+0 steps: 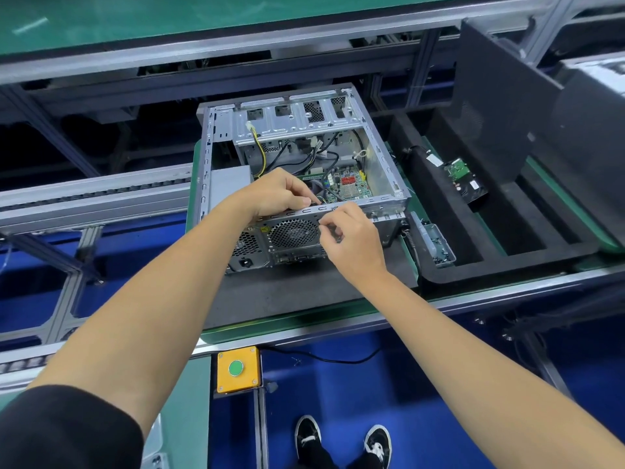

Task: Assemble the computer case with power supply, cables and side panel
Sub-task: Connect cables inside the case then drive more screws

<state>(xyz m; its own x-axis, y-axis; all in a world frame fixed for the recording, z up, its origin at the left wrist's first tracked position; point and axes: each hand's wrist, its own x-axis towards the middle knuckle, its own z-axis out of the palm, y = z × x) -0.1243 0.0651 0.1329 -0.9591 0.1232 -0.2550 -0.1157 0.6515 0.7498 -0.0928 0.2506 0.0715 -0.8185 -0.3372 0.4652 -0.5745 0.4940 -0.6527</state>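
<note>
Both hands work at the near rim of the open computer case [304, 157]. Left hand [279, 194] pinches what appears to be a cable; right hand [351, 238] is curled, its contents indiscernible. The case sits on a dark mat [287, 299].

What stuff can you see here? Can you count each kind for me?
Computer case: 1
Round fan grille: 1
Yellow button box: 1
Dark side panel: 1
Clear tray of screws: 1
Hands: 2, left hand and right hand
Shoes: 2, one and another
Total: 9
</note>
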